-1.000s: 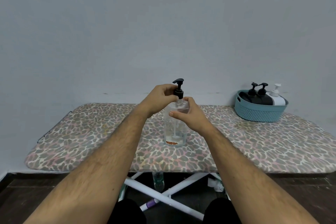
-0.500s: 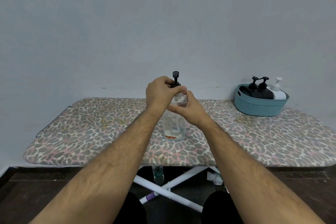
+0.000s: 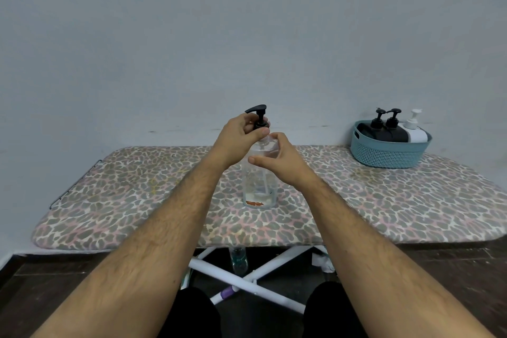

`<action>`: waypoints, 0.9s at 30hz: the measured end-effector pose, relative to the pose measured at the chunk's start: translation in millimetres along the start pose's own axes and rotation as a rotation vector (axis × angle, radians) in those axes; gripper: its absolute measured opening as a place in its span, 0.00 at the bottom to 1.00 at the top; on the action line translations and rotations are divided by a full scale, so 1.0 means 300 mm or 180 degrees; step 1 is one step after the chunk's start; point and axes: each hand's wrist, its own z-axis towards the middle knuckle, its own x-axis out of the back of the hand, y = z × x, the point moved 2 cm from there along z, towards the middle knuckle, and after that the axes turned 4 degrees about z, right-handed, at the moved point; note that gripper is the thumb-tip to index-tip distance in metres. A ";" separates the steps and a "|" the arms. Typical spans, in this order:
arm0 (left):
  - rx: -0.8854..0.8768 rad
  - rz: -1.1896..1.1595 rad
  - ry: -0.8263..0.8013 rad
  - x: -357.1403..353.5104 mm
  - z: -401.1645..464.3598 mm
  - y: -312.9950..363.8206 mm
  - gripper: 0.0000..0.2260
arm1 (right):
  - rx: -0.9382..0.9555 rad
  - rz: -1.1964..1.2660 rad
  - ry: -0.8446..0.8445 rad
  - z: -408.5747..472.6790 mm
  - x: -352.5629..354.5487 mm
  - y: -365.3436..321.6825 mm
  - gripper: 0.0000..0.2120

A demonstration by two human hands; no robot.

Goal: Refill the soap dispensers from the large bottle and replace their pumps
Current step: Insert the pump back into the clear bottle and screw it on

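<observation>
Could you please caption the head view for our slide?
Left hand grips black pump while right hand holds clear dispenser.

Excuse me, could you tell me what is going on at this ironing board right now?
A person is working on a clear soap dispenser standing on the patterned ironing board. The left hand grips the black pump at the bottle's neck, while the right hand holds the bottle's shoulder to steady it. The bottle looks almost empty. At the board's far right corner, a teal basket holds two black dispensers and a white one.
</observation>
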 end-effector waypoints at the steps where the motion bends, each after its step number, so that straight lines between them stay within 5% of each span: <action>1: 0.0022 0.0020 -0.0118 0.002 0.002 0.001 0.10 | -0.0008 0.0014 -0.0008 -0.001 0.001 0.000 0.33; 5: 0.0203 0.0045 -0.0362 0.008 0.016 0.020 0.10 | -0.0022 0.0017 -0.0017 -0.004 0.000 -0.008 0.31; 15: 0.0021 -0.0212 0.0202 0.007 0.028 0.021 0.07 | -0.0020 0.0012 0.0004 -0.004 0.005 -0.008 0.34; 19: 0.0134 -0.0290 -0.0227 0.040 0.014 0.009 0.15 | -0.0024 -0.0004 0.0014 -0.004 0.005 -0.007 0.30; 27: 0.0302 -0.0229 -0.0246 -0.017 0.033 0.033 0.08 | 0.0032 0.0024 0.0071 -0.009 0.001 -0.009 0.30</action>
